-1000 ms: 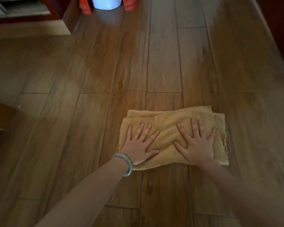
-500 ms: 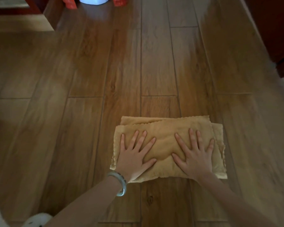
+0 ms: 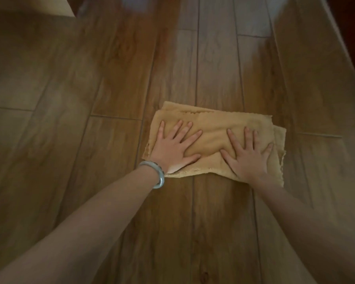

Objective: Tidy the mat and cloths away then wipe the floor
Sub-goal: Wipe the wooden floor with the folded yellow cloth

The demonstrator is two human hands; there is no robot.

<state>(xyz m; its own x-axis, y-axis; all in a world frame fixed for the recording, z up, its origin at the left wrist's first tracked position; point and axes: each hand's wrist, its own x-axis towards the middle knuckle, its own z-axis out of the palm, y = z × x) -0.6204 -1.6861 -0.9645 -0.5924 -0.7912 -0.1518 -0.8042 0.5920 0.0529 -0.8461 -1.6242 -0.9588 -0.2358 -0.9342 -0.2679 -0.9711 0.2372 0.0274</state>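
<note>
Cloth [image 3: 213,128] folded on floor [image 3: 111,78], centre-right. Left hand [image 3: 172,149] at 9 o'clock, right hand [image 3: 247,158] at 3, both flat, splayed, gripping nothing. Wipe step; next needs even downward pressure.

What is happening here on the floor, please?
A person is wiping a wooden floor with a folded yellow cloth. The left hand, which has a pale bracelet at the wrist, and the right hand both lie flat on the cloth with fingers spread, pressing it down. No mat or other cloths are in view, so the job seems to be at the wiping stage.
</note>
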